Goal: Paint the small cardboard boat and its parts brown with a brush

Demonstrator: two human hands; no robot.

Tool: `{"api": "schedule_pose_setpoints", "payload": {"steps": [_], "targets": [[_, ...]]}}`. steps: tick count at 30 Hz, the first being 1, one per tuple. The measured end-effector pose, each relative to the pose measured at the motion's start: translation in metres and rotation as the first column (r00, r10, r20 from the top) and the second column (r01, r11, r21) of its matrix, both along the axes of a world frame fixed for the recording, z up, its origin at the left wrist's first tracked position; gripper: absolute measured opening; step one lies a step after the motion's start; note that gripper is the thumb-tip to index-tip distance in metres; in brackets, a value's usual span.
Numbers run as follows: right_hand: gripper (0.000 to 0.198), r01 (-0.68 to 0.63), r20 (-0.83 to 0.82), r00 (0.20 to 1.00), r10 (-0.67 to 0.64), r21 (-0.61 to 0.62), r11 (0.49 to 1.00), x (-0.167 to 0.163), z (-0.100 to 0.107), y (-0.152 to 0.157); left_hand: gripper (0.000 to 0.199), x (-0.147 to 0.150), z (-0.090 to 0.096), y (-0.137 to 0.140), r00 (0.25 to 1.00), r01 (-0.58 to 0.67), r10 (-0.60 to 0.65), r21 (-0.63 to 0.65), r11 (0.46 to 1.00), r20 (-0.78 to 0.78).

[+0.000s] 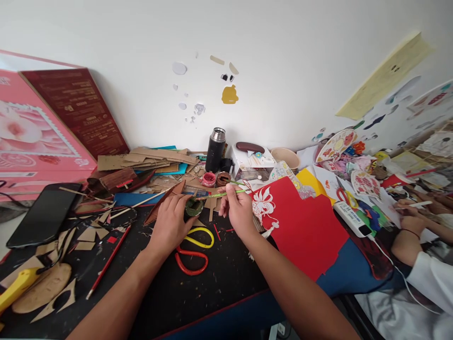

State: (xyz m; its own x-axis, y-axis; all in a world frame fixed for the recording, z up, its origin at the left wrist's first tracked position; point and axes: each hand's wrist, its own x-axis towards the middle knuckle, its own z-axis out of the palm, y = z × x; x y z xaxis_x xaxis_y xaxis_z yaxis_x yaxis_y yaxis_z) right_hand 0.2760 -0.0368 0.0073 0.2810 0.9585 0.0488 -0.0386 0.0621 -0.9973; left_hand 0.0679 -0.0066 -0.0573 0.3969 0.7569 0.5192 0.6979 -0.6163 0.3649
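Note:
My left hand [170, 222] is closed around the side of a small jar with dark green inside [194, 211]. In my right hand [239, 210], a thin green stick [221, 194] is pinched between thumb and fingers. The stick lies nearly level, its left end just above the jar's mouth; whether that end has bristles I cannot make out. Beyond my hands stand a small jar of red [208, 179] and a jar of brown [223, 178]. Under my left hand is a pointed brown piece [150, 218], partly hidden. Scissors with yellow and red handles [193, 270] lie nearby.
A black flask [215, 151] stands at the back beside stacked cardboard strips [148, 158]. Red paper [307, 226] lies at right. A phone [44, 215], red pencil [108, 264] and cardboard scraps are at left. Another person's arm [410, 241] is at far right.

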Motion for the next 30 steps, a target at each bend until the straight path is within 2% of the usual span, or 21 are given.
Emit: {"api": "schedule_pose_setpoints", "payload": {"steps": [14, 22, 30], "targets": [[0.061, 0.026, 0.002, 1.0, -0.026, 0.015, 1.0, 0.007, -0.002, -0.002, 0.05, -0.001, -0.003, 0.001, 1.0, -0.004, 0.004, -0.002, 1.0, 0.0], [0.059, -0.086, 0.082, 0.993, 0.083, 0.032, 0.996, 0.003, 0.001, -0.012, 0.049, -0.002, -0.007, 0.004, 0.999, -0.024, 0.025, -0.022, 0.999, 0.045], [0.063, -0.045, -0.005, 0.999, 0.045, 0.001, 0.999, 0.006, 0.001, -0.017, 0.047, -0.001, -0.006, 0.006, 0.99, -0.077, 0.09, -0.121, 0.99, 0.111]]}}
